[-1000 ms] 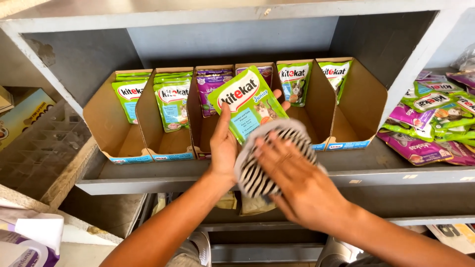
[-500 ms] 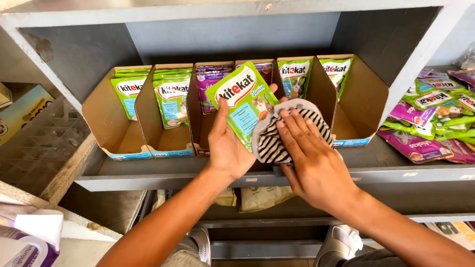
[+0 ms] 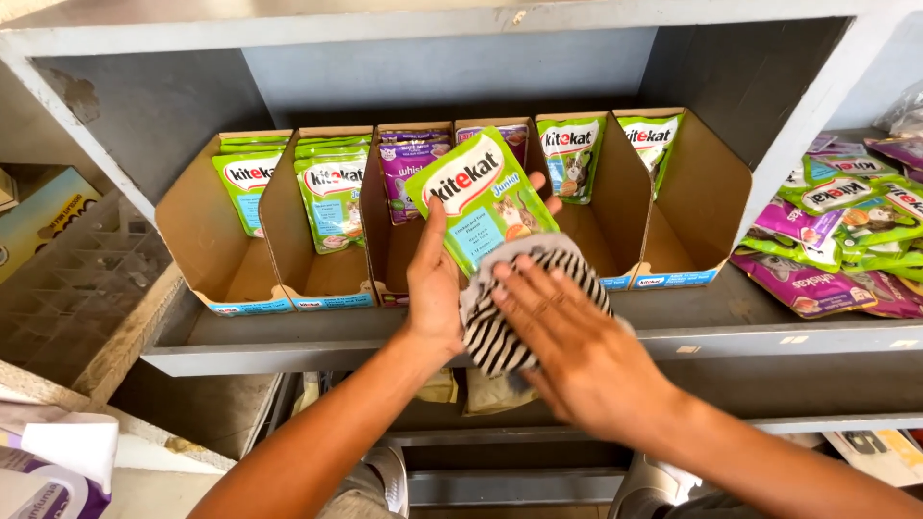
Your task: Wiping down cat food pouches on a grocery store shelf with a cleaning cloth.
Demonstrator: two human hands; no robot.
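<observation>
My left hand holds a green cat-food pouch tilted in front of the shelf, thumb across its lower front. My right hand presses a black-and-white striped cloth against the pouch's lower part, fingers spread flat over the cloth. Both hands hover just above the grey shelf's front edge, in front of the middle cardboard trays.
Open cardboard display trays stand in a row on the shelf, with green pouches and purple pouches standing upright at their backs. A loose heap of purple and green pouches lies at the right. A lower shelf runs below.
The striped cloth under my right hand slid up the pouch and then back down to its lower part. My left hand kept the pouch in much the same place.
</observation>
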